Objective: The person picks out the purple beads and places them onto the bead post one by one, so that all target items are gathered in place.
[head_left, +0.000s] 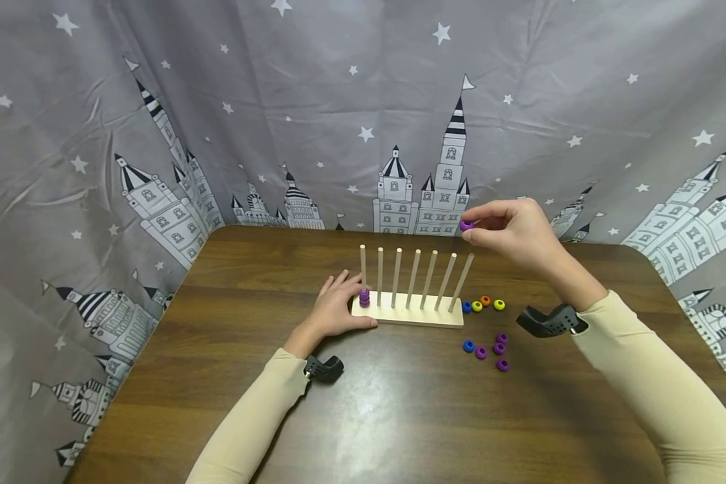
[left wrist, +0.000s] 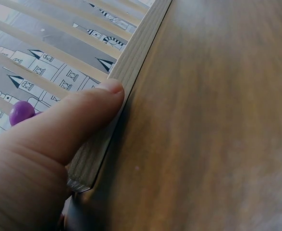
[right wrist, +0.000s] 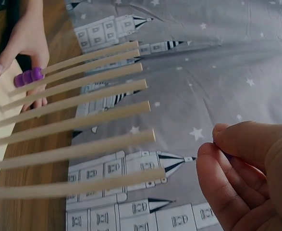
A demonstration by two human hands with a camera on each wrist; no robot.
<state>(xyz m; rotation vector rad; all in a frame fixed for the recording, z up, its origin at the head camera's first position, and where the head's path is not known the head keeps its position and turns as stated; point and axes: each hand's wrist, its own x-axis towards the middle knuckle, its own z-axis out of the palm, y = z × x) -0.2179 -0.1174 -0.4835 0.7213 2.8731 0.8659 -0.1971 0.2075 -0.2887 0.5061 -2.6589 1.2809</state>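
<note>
A pale wooden peg rack (head_left: pixel 408 312) with several upright pegs stands on the table. Three purple beads (head_left: pixel 364 298) are stacked at the foot of its leftmost peg. My left hand (head_left: pixel 337 308) holds the left end of the rack, its thumb along the front edge and its other fingers behind. In the left wrist view the thumb (left wrist: pixel 78 115) presses on the wooden base. Above the rack's right end, my right hand (head_left: pixel 517 232) pinches a purple bead (head_left: pixel 466 226) between thumb and fingers. That bead is nearly hidden by the fingers in the right wrist view.
Right of the rack lie loose beads: a blue one (head_left: pixel 468 346), several purple ones (head_left: pixel 499 349), an orange one (head_left: pixel 485 300), a yellow one (head_left: pixel 499 305) and others. A grey curtain (head_left: pixel 314 101) with printed castles hangs behind the wooden table (head_left: pixel 230 376).
</note>
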